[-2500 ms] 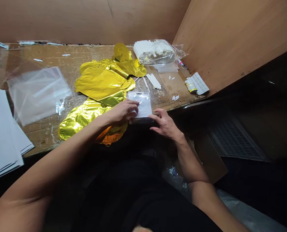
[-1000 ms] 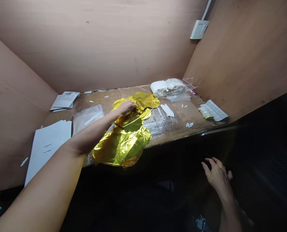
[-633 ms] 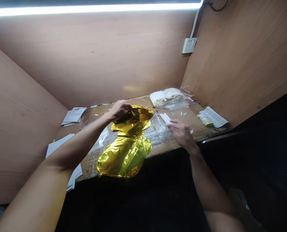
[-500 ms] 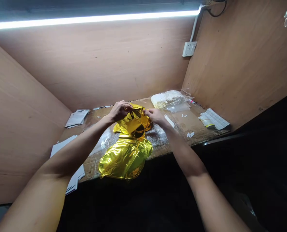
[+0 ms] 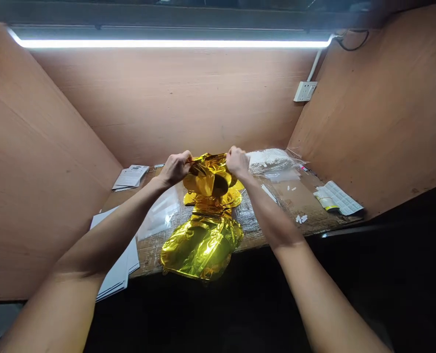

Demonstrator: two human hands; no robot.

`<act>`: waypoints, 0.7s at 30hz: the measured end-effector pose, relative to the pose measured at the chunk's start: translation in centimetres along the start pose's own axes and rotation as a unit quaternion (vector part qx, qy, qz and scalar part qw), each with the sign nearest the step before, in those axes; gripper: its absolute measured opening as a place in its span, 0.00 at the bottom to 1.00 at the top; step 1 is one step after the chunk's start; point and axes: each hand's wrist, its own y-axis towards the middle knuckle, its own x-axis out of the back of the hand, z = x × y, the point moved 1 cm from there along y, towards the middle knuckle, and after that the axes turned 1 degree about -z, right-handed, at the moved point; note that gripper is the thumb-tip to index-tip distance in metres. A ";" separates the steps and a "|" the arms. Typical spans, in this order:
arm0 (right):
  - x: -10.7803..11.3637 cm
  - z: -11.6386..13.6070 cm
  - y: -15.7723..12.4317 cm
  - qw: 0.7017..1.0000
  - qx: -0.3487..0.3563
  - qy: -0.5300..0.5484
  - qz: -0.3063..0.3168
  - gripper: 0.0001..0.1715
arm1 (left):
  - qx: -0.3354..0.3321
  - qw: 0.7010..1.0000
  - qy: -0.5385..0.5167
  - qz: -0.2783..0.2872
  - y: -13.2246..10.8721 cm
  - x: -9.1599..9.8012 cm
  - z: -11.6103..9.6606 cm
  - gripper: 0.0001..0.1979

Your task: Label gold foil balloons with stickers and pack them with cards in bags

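Observation:
A shiny gold foil balloon (image 5: 203, 245), flat and crumpled, lies over the cardboard-covered table, its wide lower end hanging at the front edge. My left hand (image 5: 176, 168) is closed on its far edge at the left. My right hand (image 5: 237, 162) grips the same edge at the right, fingers curled round the foil. Between both hands the far part of the balloon is lifted and stretched, with a dark fold in its middle. Beneath it lies clear plastic wrap (image 5: 249, 215) on the table.
White cards (image 5: 130, 177) lie at the back left, larger white sheets (image 5: 120, 269) nearer. At the back right sits a clear bag of white pieces (image 5: 271, 161). A label sheet (image 5: 339, 197) and small white strips (image 5: 302, 219) lie right. Wooden walls enclose three sides; a socket (image 5: 305, 91) hangs right.
My hands have moved apart, pulling the balloon's far edge wider and tauter between them. The right hand has turned into a firmer grip. The whole view has shifted slightly.

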 end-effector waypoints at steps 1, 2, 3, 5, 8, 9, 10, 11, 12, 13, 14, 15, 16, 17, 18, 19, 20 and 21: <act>0.4 1.0 0.8 0.999 0.005 -0.033 -0.043 0.12 | 0.004 1.000 0.028 0.000 0.1 0.5 0.0 0.07; 0.9 2.0 1.6 0.997 0.021 -0.039 -0.070 0.15 | 0.006 0.999 0.051 -0.003 0.2 1.0 0.0 0.08; 1.3 3.1 2.3 0.996 0.052 -0.024 -0.071 0.19 | 0.006 0.998 0.066 -0.009 0.2 1.6 -0.1 0.08; 2.0 5.2 3.2 0.988 0.148 0.034 0.006 0.23 | 0.004 0.997 0.072 -0.024 0.2 2.8 -0.3 0.08; 1.8 7.1 3.4 0.951 0.256 0.040 0.169 0.33 | 0.012 0.998 0.038 -0.050 0.0 4.4 -0.4 0.07; 1.3 7.4 3.2 0.941 0.264 0.021 0.210 0.41 | 0.021 0.998 0.021 -0.059 -0.2 4.9 -0.4 0.06; 0.7 7.5 3.0 0.935 0.264 0.002 0.237 0.48 | 0.032 0.997 0.002 -0.068 -0.4 5.4 -0.4 0.06; -0.1 7.5 2.7 0.932 0.259 -0.014 0.252 0.50 | 0.044 0.996 -0.016 -0.074 -0.6 5.9 -0.4 0.05; -0.8 7.5 2.6 0.934 0.249 -0.026 0.256 0.46 | 0.055 0.995 -0.034 -0.076 -0.9 6.3 -0.3 0.06; -1.6 7.6 2.5 0.938 0.236 -0.033 0.251 0.36 | 0.066 0.994 -0.052 -0.074 -1.1 6.8 -0.3 0.08; -2.1 7.7 2.6 0.945 0.220 -0.038 0.240 0.25 | 0.076 0.992 -0.073 -0.067 -1.3 7.2 -0.4 0.11; -2.4 7.8 2.8 0.952 0.203 -0.039 0.226 0.18 | 0.088 0.989 -0.102 -0.058 -1.5 7.5 -0.5 0.14; -2.5 8.0 3.0 0.957 0.188 -0.036 0.216 0.16 | 0.103 0.983 -0.142 -0.053 -1.6 7.8 -0.6 0.17; -2.2 8.2 3.2 0.961 0.180 -0.033 0.210 0.17 | 0.122 0.972 -0.192 -0.057 -1.6 8.1 -0.8 0.19; -1.6 8.4 3.4 0.961 0.182 -0.029 0.205 0.18 | 0.143 0.956 -0.246 -0.073 -1.6 8.4 -0.9 0.19; -0.8 8.7 3.5 0.962 0.191 -0.024 0.192 0.21 | 0.163 0.936 -0.297 -0.098 -1.5 8.5 -1.2 0.18; 0.3 8.9 3.3 0.965 0.200 -0.012 0.167 0.24 | 0.180 0.915 -0.338 -0.128 -1.3 8.6 -1.4 0.17; 1.4 9.0 3.0 0.969 0.208 0.008 0.129 0.26 | 0.192 0.896 -0.367 -0.158 -1.2 8.7 -1.7 0.16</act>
